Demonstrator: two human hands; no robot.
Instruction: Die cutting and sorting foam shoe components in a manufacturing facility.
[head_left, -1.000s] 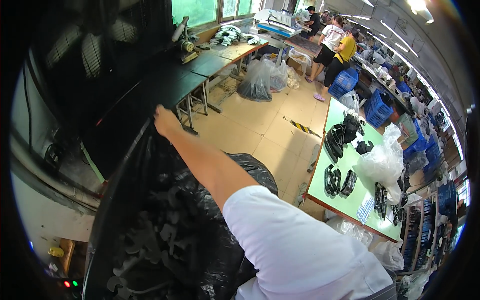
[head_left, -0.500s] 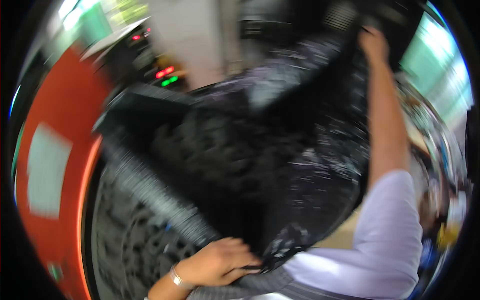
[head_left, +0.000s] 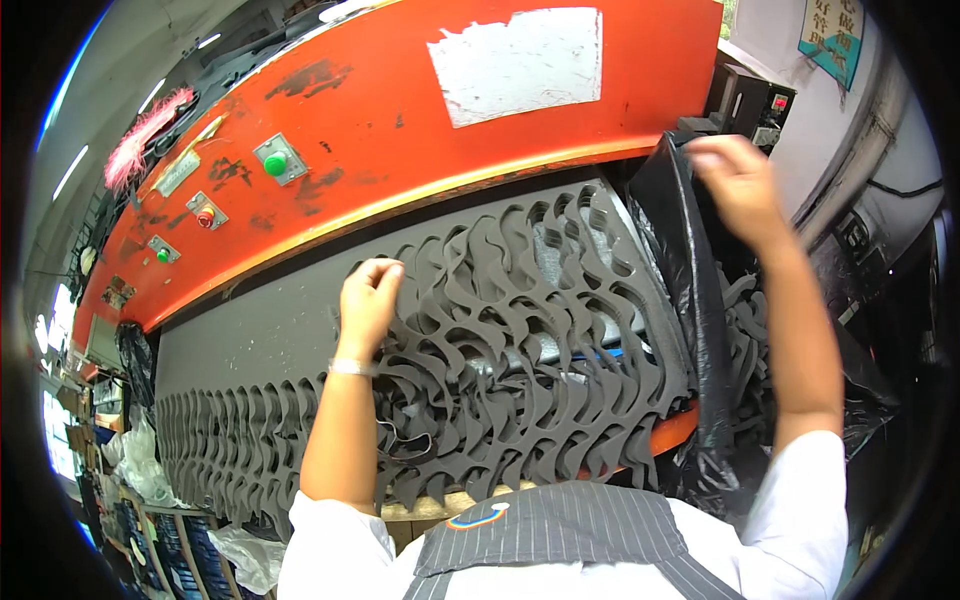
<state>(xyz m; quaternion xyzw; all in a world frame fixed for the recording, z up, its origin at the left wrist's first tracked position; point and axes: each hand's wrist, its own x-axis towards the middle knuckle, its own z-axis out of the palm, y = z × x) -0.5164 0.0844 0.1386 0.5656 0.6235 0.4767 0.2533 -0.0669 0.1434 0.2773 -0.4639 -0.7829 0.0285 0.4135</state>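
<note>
A wide mat of dark grey foam offcuts (head_left: pixel 490 330), cut through with wavy gaps, lies on the machine's bed. Over its middle, my left hand (head_left: pixel 368 308) is closed with fingers curled; whether anything is pinched in them is hidden. My right hand (head_left: pixel 738 185) is raised at the mat's far right corner, fingers bent but apart and slightly blurred. Just left of those fingertips is the top edge of a black plastic bag (head_left: pixel 700 300), which hangs open along the bed's right side. More grey foam scraps (head_left: pixel 748 345) show inside the bag, partly behind my right forearm.
An orange machine beam (head_left: pixel 350 120) with buttons spans the far side. Smooth grey foam sheet (head_left: pixel 235 335) covers the bed's left part. A thin wavy metal band (head_left: pixel 405 440) sits among the offcuts. A black control box (head_left: pixel 750 105) stands at the back right.
Both hands have left the black bag's rim, which they gripped earlier. My left hand is now above the foam mat. The view has swung left from the bag toward the machine bed.
</note>
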